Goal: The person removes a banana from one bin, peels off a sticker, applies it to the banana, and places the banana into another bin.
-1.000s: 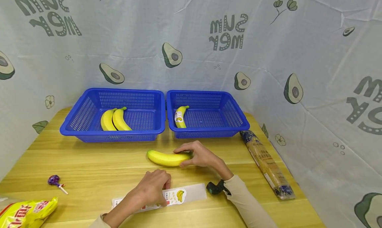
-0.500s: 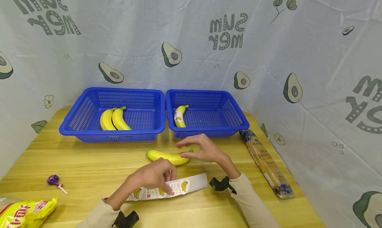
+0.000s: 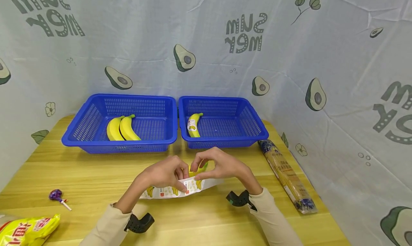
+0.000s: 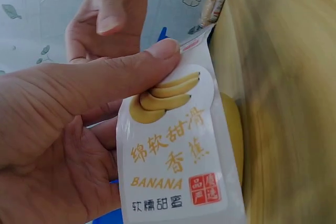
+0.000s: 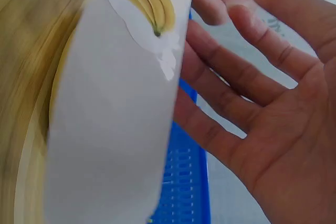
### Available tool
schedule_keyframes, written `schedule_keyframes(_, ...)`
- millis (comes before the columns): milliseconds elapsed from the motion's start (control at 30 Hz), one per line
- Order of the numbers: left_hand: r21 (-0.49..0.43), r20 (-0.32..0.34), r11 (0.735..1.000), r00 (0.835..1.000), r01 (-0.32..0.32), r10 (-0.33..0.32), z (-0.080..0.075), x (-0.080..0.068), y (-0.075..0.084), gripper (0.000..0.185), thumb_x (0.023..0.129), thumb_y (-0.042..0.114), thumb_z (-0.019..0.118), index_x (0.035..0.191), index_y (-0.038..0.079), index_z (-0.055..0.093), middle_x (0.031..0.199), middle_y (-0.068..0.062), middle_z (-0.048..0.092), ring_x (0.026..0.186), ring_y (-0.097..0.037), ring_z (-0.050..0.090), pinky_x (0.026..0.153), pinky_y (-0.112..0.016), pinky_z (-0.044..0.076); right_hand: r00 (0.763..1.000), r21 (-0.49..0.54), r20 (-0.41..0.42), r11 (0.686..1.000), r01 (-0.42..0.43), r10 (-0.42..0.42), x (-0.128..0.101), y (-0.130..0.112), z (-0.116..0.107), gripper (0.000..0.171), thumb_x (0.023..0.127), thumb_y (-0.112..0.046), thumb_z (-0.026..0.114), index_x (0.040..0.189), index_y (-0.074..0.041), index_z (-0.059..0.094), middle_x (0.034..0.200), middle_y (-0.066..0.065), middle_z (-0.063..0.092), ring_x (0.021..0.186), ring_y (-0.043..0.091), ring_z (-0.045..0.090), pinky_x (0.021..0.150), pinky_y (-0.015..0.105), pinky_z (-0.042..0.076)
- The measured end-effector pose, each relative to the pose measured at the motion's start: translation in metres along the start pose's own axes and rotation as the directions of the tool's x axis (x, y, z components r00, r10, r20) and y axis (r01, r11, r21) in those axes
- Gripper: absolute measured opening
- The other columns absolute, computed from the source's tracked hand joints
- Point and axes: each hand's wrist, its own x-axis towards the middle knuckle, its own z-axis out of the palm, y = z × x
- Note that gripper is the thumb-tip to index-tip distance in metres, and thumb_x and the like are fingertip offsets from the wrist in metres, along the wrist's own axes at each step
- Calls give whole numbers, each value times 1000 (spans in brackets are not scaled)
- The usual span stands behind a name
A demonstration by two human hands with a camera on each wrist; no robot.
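Observation:
My left hand (image 3: 162, 172) pinches a white strip of banana stickers (image 3: 157, 193) between thumb and fingers, lifted over the table. In the left wrist view the thumb lies across the label sheet (image 4: 173, 156), on its printed bananas. Close by, my right hand (image 3: 223, 163) bends its fingers loosely near a printed label; contact with the strip cannot be made out. The right wrist view shows its fingers (image 5: 226, 72) spread behind the strip's blank end (image 5: 115, 129). A yellow banana (image 3: 192, 173) lies behind the strip, mostly hidden by it and the hands.
A blue basket (image 3: 119, 147) with two bananas (image 3: 123, 129) stands at the back left. Beside it, another blue basket (image 3: 225, 144) holds a labelled banana (image 3: 194, 124). A noodle packet (image 3: 286, 176) lies at right, a lollipop (image 3: 56, 195) and yellow snack bag (image 3: 30, 230) at left.
My right hand has released the banana and come toward the strip. My left hand has raised the sticker strip off the table and carried it forward and right, before the banana.

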Motion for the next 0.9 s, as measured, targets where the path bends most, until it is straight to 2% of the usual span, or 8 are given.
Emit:
schedule_keyframes(167,-6,-26,1000,999,-29,29,-6,0,3,24,80,2,95,85,7,72,74,6,67,68,-6,62,64,-23,55,998,15,64,1000,-7,6,7,-5,1,22,94,-11,86,111,-7,74,105,3,78,99,15,72,88,33,65)
schedule_keyframes(333,-53,-35,998,999,-22,20,-10,0,1,24,81,3,94,87,8,72,73,6,69,67,-7,62,62,-22,54,996,27,87,1000,14,-16,13,-5,2,22,94,-9,85,113,-8,75,107,1,78,99,8,71,89,31,63)
schedule_keyframes(667,-122,-24,991,999,-49,47,-14,0,-1,20,83,4,93,91,5,74,73,3,71,66,-9,62,61,-22,53,999,71,39,997,29,-32,15,0,5,19,94,-3,83,112,-4,78,103,5,80,90,6,71,83,29,64)
schedule_keyframes(900,-161,-34,983,996,-87,83,-24,-5,-5,17,86,2,90,94,2,75,84,0,73,78,-16,68,74,-27,61,999,83,-16,996,28,-27,13,-2,5,21,93,-1,83,113,-4,78,102,5,79,87,7,69,79,30,63)
